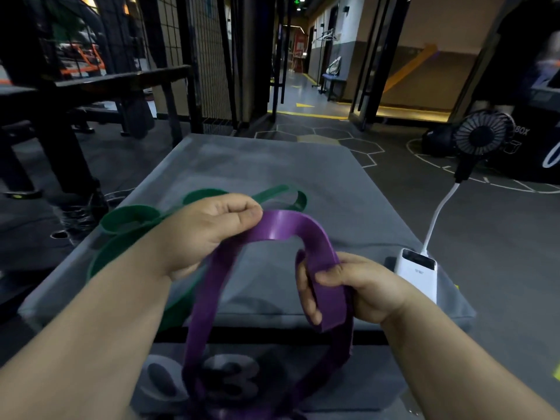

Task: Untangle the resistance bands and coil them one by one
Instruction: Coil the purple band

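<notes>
Purple band (285, 225) up off the table (272, 165), arched between both hands. Left hand (206, 234) at the top of the arch, pinching the flat width between thumb and curled fingers. Right hand (357, 286) lower and nearer, at the arch's other end, fingers curled round a doubled fold, thumb laid across it. Hangs on from both grips in one long loop, down past the table's near edge and out at the bottom of view.

Green band (130, 216) flat on the grey table in loose loops, left of centre, partly hidden behind the left hand and forearm, one loop reaching the left edge. Touching the other band or not: cannot tell.

White power bank (419, 271) at the table's right edge, just beside the right hand. White cable (439, 213) rising from it to a black fan (480, 133) beyond the table on the right.
</notes>
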Available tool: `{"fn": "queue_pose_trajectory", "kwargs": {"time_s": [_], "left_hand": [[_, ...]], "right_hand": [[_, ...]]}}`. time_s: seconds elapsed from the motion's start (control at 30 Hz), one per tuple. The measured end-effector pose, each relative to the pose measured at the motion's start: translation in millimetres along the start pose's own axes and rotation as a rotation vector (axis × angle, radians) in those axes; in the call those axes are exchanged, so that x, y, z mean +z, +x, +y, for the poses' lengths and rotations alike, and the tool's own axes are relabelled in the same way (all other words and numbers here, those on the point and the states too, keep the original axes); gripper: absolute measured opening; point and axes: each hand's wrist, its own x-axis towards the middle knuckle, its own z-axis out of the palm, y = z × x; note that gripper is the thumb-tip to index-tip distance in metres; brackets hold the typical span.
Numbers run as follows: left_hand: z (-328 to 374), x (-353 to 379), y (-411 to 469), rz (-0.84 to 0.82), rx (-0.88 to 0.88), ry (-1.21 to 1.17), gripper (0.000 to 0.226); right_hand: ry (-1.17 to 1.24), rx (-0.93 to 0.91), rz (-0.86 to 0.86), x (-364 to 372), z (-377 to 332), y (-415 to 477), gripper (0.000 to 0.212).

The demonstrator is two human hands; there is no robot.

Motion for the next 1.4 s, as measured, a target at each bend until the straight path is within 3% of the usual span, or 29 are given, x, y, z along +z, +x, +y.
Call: {"fn": "queue_pose_trajectory", "kwargs": {"time_s": [0.1,0.2,0.3,0.4,0.57,0.6,0.7,0.77,0.83,0.97,1.07,1.17,1.33,1.4], "left_hand": [[-5,2,4,0.084,-0.036,-0.14,0.023],[-15,10,8,0.124,-0.074,-0.144,0.025],[-29,28,12,0.121,-0.143,-0.022,0.03],[-43,43,15,0.11,-0.179,0.062,0.027],[-51,54,6,-0.062,-0.2,0.02,0.098],[-51,55,5,-0.053,-0.211,0.053,0.098],[-51,58,5,-0.009,-0.131,0.052,0.052],[-55,60,7,0.003,-0.111,-0.089,0.051],[-53,63,9,0.025,-0.107,-0.284,0.066],[-48,65,13,0.098,-0.075,-0.413,0.051],[-53,60,11,-0.007,-0.079,-0.316,0.049],[-63,59,7,-0.17,-0.165,-0.048,0.027],[-84,52,5,-0.409,-0.329,0.144,0.076],[-86,52,6,-0.415,-0.371,0.185,0.066]], "right_hand": [[-0.008,0.038,-0.105,0,4,-1,0.046],[0.089,0.003,-0.2,3,5,0,0.03],[0.21,-0.084,-0.291,7,5,4,0.021],[0.334,-0.157,-0.337,13,1,6,0.026],[0.459,-0.168,-0.299,14,-9,4,0.043],[0.465,-0.172,-0.288,14,-10,3,0.044],[0.455,-0.182,-0.262,17,-13,2,0.042],[0.453,-0.193,-0.25,20,-13,2,0.037],[0.443,-0.207,-0.256,21,-12,2,0.031],[0.415,-0.226,-0.288,22,-13,2,0.031],[0.447,-0.247,-0.26,21,-20,2,0.03],[0.495,-0.293,-0.203,18,-29,1,0.02],[0.583,-0.385,-0.075,9,-40,-3,0.024],[0.626,-0.432,-0.039,4,-44,-4,0.019]]}}
